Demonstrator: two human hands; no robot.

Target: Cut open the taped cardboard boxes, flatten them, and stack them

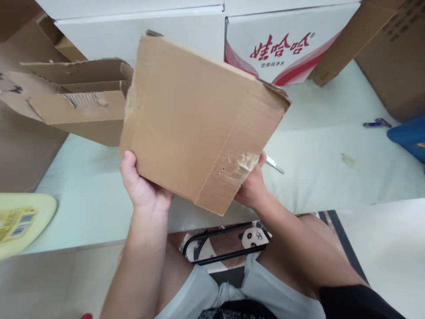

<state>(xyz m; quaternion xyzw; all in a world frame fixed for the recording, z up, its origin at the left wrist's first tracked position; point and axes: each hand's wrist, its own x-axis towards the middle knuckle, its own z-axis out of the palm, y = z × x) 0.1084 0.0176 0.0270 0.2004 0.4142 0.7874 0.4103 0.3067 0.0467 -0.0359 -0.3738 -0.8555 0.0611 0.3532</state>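
A brown cardboard box (189, 115) is held up in front of me, tilted, with a torn whitish patch near its lower right corner. My left hand (142, 184) grips its lower left edge, the thumb on the near face and the fingers hidden beneath. On the lower right side, my right hand (252, 184) is closed around the edge; most of its fingers are behind the cardboard. Just beyond that hand a slim metallic tool (275, 165) lies on the pale green surface, its kind unclear.
An opened cardboard box (86, 108) stands at the left. White cartons (279, 48) line the back. Toward the right are a purple-blue item (376, 123) and a blue object (410, 137). A pale yellow container (23, 221) lies at the lower left; a panda-print panel (229, 246) is below.
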